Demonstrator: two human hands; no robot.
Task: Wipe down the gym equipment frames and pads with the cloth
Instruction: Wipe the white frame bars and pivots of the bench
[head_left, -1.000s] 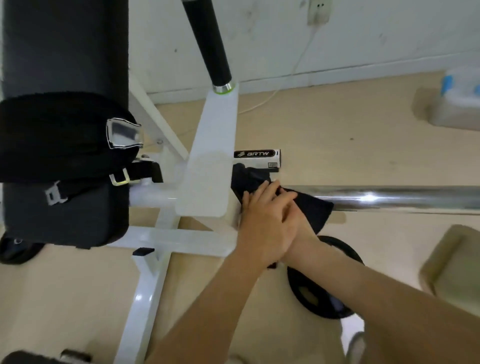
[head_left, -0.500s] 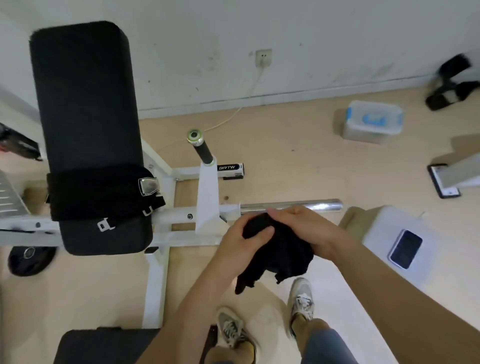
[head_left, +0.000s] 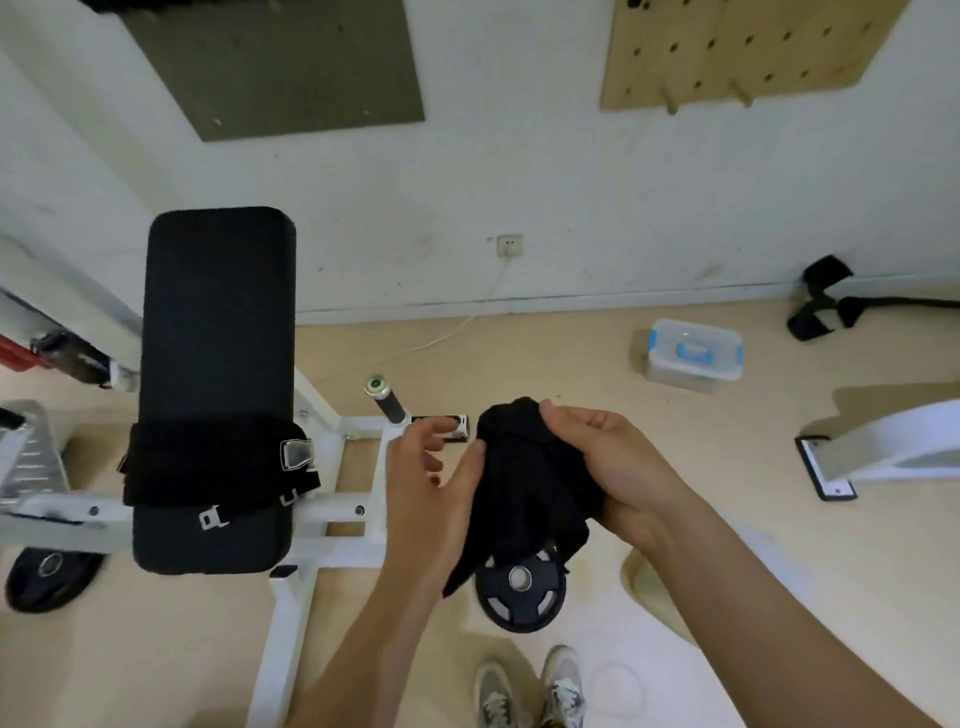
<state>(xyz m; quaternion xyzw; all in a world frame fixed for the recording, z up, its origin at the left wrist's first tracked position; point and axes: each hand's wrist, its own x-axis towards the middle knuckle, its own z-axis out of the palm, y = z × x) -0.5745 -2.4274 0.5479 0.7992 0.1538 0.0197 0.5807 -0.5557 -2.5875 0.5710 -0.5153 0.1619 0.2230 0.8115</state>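
Here, my right hand (head_left: 613, 467) gripped the bunched black cloth (head_left: 524, 483) in midair, my left hand (head_left: 431, 488) loose-fingered, thumb against it; the white bench frame (head_left: 332, 506) and black pad (head_left: 218, 322) stood left of both.

Black cloth (head_left: 530, 483), black pad (head_left: 218, 332), white frame (head_left: 291, 613)

Nothing legible; the black label (head_left: 459, 422) on the white frame (head_left: 288, 618) is blurred.

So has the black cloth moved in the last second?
Yes. The cloth has come up off the bar beside the white frame, now bunched in the right hand.
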